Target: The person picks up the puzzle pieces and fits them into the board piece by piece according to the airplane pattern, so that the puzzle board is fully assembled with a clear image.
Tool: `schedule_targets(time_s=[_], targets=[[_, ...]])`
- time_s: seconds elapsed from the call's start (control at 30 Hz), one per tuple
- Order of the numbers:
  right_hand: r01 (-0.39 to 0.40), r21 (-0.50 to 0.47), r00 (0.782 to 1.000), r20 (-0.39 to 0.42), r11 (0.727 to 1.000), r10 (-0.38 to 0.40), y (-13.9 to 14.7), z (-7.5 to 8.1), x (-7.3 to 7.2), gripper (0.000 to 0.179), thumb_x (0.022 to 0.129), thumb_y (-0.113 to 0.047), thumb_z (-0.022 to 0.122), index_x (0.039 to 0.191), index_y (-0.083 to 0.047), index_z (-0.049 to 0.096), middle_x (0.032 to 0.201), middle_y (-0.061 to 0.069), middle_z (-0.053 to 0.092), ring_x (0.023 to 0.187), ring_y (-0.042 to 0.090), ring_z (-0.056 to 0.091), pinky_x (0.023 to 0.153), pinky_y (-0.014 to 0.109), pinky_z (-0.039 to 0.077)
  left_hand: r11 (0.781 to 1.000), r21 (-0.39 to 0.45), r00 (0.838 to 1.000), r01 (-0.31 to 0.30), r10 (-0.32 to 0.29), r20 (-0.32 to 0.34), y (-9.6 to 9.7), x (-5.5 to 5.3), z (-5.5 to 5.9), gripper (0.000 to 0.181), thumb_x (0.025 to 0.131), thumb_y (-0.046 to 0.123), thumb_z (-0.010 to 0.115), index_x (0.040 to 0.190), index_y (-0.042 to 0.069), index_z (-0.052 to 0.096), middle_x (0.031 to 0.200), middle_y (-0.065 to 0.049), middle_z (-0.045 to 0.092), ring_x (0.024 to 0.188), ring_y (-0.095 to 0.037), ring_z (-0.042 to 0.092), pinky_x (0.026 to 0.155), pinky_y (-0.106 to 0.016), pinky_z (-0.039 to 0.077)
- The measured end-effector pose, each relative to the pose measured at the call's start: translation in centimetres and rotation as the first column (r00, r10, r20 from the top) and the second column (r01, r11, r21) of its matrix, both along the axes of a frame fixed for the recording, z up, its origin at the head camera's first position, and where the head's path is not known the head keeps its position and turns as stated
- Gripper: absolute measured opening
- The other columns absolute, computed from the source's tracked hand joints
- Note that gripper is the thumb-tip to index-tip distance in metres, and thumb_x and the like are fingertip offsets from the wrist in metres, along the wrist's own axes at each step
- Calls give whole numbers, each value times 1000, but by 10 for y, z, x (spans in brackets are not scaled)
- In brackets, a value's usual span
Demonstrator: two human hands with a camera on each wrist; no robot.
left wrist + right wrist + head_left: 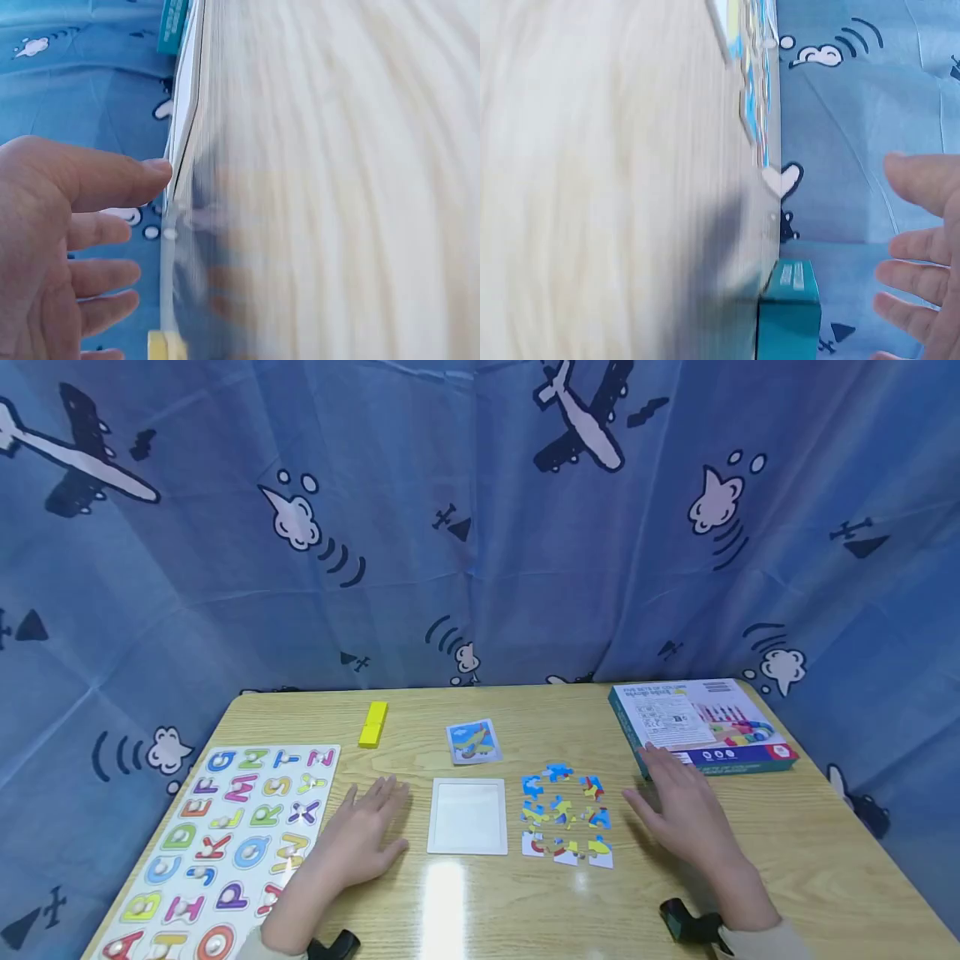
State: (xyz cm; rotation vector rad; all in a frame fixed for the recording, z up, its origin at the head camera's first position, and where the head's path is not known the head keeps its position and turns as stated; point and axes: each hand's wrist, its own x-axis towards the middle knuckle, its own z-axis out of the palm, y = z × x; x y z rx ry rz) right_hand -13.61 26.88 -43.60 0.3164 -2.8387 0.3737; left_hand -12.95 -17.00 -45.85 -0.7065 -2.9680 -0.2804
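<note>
My left hand (360,839) is held over the table between an alphabet board (180,837) and a white square puzzle tray (468,817). Its fingers are extended and hold nothing, as the left wrist view also shows. To the right of the tray lie several loose jigsaw pieces (562,810), blue, yellow and red, spread in rough rows. My right hand (686,810) is right of these pieces, close to the near left corner of a boxed set (701,725); its fingers are straight and hold nothing. A small picture card (474,742) with a yellow plane lies behind the tray.
Yellow blocks (372,725) lie at the back left of the wooden table (525,918). Colourful letters with knobs fill the alphabet board. A blue curtain (480,527) printed with planes hangs behind the table.
</note>
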Motion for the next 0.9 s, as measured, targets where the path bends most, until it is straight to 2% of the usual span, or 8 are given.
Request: schedule_targets(time_s=[0.13, 0.3, 0.53, 0.67, 0.9], targets=[[-38, -74, 999, 6, 997, 39, -12, -1, -2, 58, 90, -28, 63, 135, 5, 46, 137, 26, 48, 127, 44, 42, 105, 61, 35, 994, 83, 996, 66, -71, 49, 8, -2, -2, 64, 84, 35, 68, 139, 7, 48, 145, -15, 45, 135, -30, 41, 111, -59, 30], [-75, -163, 995, 54, 984, 85, -28, -3, -7, 54, 89, -22, 65, 133, 4, 48, 134, 24, 51, 125, 42, 46, 104, 59, 39, 981, 168, 988, 101, -119, 98, 15, -4, -4, 58, 87, 32, 65, 137, 6, 50, 145, -12, 45, 136, -24, 40, 114, -52, 30], [-131, -248, 980, 116, 960, 163, -55, -6, -18, 48, 88, -20, 67, 130, -1, 54, 130, 19, 57, 122, 39, 51, 99, 56, 46, 963, 251, 978, 98, -139, 154, 19, -10, -13, 54, 91, 30, 61, 139, 9, 49, 148, -4, 43, 138, -19, 37, 117, -41, 29], [-119, -279, 968, 180, 953, 174, -72, -5, -25, 44, 88, -18, 67, 129, -3, 57, 128, 17, 59, 120, 36, 53, 97, 53, 48, 952, 290, 972, 103, -157, 172, 21, -12, -18, 52, 90, 28, 62, 137, 11, 51, 150, -3, 40, 140, -18, 34, 117, -40, 29], [-100, -264, 944, 281, 959, 176, -99, -13, -38, 38, 87, -15, 66, 123, -4, 62, 123, 13, 62, 118, 31, 56, 99, 49, 48, 944, 315, 965, 92, -162, 205, 23, -11, -28, 49, 92, 28, 58, 138, 13, 51, 151, -1, 38, 140, -21, 33, 116, -42, 29]])
